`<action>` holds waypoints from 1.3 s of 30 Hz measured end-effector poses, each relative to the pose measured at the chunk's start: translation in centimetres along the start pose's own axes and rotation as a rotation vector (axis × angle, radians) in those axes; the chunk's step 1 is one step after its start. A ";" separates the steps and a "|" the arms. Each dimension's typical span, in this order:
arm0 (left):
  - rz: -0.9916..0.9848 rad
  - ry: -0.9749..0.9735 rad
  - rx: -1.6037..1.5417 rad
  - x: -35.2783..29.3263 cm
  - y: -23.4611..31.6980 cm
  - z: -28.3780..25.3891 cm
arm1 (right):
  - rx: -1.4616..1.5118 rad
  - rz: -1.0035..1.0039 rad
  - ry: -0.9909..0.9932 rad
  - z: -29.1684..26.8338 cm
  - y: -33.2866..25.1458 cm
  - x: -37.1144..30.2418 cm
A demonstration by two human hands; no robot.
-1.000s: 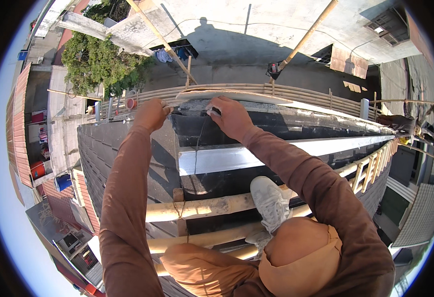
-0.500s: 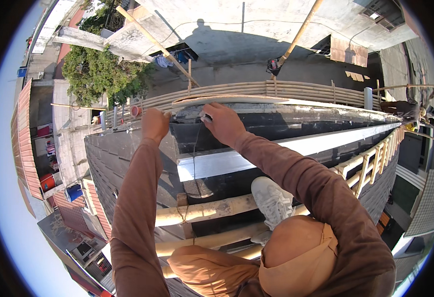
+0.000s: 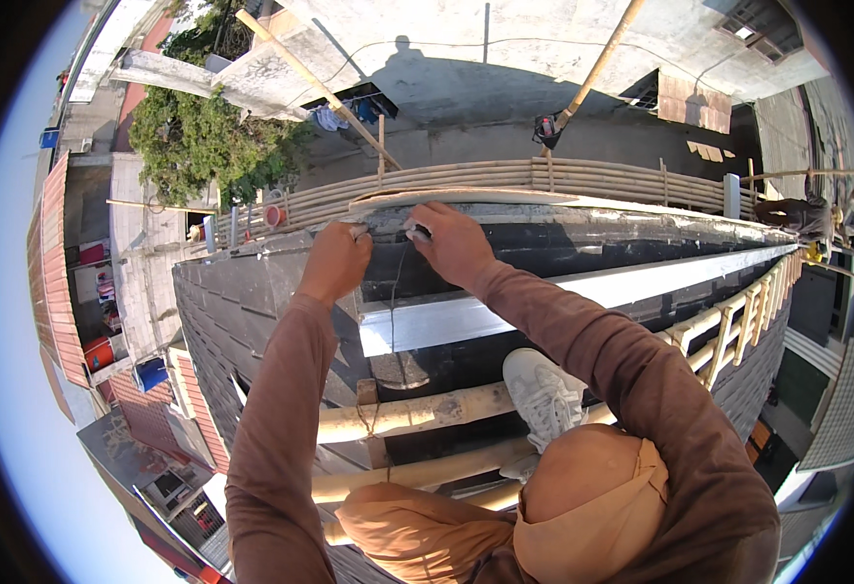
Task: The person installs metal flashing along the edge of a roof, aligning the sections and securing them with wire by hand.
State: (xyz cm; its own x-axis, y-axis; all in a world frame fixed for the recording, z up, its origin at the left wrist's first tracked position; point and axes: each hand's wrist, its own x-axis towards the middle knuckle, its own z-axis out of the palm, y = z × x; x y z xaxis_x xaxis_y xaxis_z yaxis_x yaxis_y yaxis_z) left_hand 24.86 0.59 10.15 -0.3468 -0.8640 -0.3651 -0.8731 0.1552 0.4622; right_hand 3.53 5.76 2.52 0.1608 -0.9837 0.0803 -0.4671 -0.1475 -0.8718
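At the roof ridge point(image 3: 534, 216), my left hand point(image 3: 337, 263) is closed in a pinch, with a small pale bit at its fingertips that I cannot make out. Just right of it, my right hand point(image 3: 454, 243) grips a small dark-and-white object, mostly hidden by the fingers. A thin dark cord point(image 3: 394, 292) hangs below the right fingertips and crosses a long shiny metal strip point(image 3: 427, 324). Both hands are beside the left end of a thin pale board point(image 3: 466, 197) lying along the ridge.
Bamboo poles point(image 3: 427, 411) tied to a wooden upright lie below the strip, near my shoe point(image 3: 544, 394). A bamboo ladder point(image 3: 728, 326) slopes at right. Beyond the ridge runs a bamboo rail point(image 3: 621, 177) over a drop. Another person point(image 3: 804, 216) is at the far right end.
My left hand has moved right, closer to my right hand. The right hand stays near the ridge, still gripping the small object. The whole view has shifted slightly.
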 end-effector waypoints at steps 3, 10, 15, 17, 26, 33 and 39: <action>-0.096 -0.071 0.030 -0.7 -0.2 -0.8 | -0.001 -0.014 -0.015 -0.2 0.1 0.1; 0.021 0.139 -0.129 -2.8 -0.7 -0.4 | -0.010 -0.049 0.008 -0.3 0.5 0.0; 0.117 0.144 0.062 -3.1 -1.3 -1.8 | -0.024 -0.044 -0.031 -0.5 0.4 0.3; 0.009 0.059 0.195 -3.0 -1.6 -2.6 | -0.047 -0.042 -0.046 -0.6 0.3 0.3; 0.091 -0.057 0.585 2.5 -3.4 -4.5 | -0.024 -0.062 -0.018 -0.4 0.4 0.1; 0.164 0.071 0.596 3.1 -3.5 -4.1 | 0.018 -0.013 0.002 -0.1 -0.3 -0.1; -0.266 0.522 0.452 -2.6 -1.4 -0.4 | 0.012 -0.048 0.044 -0.1 0.0 -0.1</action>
State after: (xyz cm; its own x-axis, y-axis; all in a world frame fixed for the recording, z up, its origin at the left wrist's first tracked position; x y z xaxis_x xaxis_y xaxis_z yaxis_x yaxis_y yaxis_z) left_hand 27.15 2.40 10.76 0.0058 -0.9978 0.0659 -1.0000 -0.0063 -0.0073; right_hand 3.45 5.80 2.52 0.1445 -0.9792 0.1426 -0.4493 -0.1933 -0.8722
